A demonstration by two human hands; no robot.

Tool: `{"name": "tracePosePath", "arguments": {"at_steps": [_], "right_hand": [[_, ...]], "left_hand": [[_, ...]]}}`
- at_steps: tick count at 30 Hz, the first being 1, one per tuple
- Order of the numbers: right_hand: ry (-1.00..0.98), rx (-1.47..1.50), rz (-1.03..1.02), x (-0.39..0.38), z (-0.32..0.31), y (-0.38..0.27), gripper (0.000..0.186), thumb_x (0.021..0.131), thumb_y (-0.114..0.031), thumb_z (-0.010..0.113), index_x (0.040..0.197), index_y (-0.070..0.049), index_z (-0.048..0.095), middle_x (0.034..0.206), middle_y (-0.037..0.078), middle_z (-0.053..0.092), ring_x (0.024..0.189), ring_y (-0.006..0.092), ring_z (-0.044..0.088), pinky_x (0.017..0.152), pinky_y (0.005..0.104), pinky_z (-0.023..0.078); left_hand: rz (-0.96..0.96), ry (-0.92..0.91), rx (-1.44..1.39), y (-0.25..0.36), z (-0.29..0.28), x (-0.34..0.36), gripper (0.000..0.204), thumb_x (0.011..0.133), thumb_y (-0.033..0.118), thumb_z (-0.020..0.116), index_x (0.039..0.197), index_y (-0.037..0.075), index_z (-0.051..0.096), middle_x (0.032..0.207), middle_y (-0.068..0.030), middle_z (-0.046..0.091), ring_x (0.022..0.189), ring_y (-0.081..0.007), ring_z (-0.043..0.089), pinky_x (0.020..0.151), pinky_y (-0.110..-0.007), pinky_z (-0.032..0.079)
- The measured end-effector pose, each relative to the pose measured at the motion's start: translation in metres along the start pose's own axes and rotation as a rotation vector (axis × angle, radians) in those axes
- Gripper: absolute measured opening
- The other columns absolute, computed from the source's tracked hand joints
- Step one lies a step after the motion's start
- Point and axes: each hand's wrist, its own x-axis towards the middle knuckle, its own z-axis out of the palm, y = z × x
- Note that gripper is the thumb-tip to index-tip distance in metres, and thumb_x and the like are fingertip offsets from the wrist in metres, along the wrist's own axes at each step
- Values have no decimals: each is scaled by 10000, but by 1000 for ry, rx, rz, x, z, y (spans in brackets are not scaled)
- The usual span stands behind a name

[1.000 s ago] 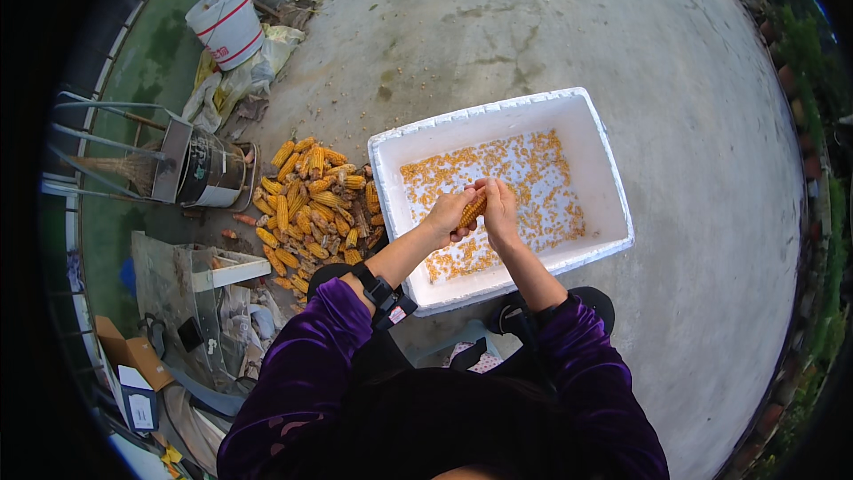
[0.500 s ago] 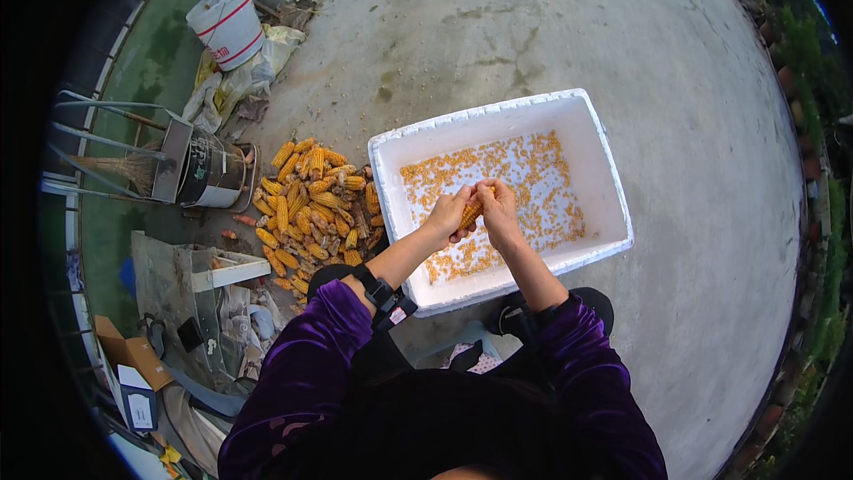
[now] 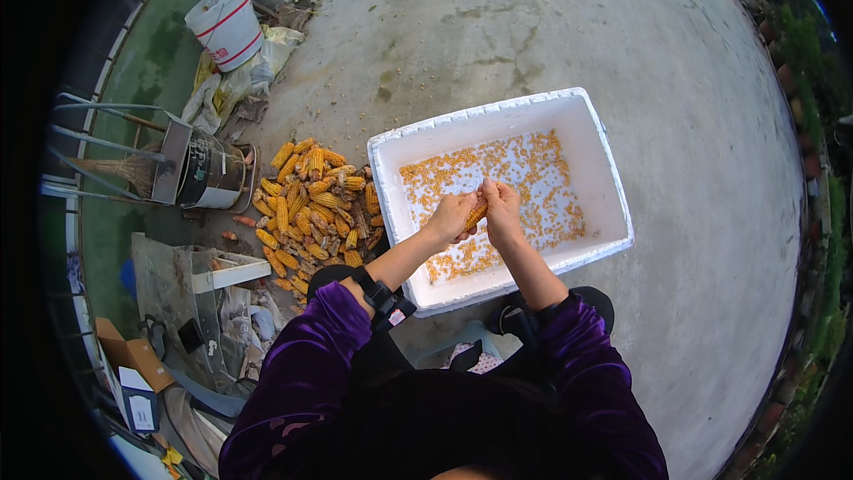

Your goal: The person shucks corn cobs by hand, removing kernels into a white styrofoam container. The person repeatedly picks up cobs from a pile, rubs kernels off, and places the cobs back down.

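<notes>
Yel. knobbly cob point(image 3: 479, 212) in L grip point(image 3: 452, 215), rect. foam box point(image 3: 604, 176)

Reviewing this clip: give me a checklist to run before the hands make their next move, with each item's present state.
1. Corn cob held: ok, the left hand grips it.
2. Right hand at the corn cob: ok, it is against it, beside the left hand.
3. Corn cob over the white foam box: ok, both hands are above its opening.
4. Loose kernels inside the box: ok, they lie scattered over its bottom.
5. Cob pile outside the box: ok, it lies to the left.
6. Corn cob's underside bare or covered: cannot tell, it is hidden.
</notes>
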Motion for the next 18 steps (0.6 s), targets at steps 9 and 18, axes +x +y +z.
{"name": "tracePosePath", "arguments": {"at_steps": [9,18], "right_hand": [[-10,164,77,-6,13,-19,132,919,-102,467,1026,-29,495,896,123,616,871,215,624,712,314,540],[-74,196,-23,-5,8,-20,157,912,-97,465,1057,-38,484,934,141,619,894,220,622,775,333,533]], "left_hand": [[-59,-105,-165,0,-6,5,365,932,435,462,913,78,537,687,-72,541,404,-104,447,314,-230,292],[-174,-324,-427,4,-10,4,265,911,403,514,985,149,535,715,-61,549,404,-80,431,288,-187,269]]}}
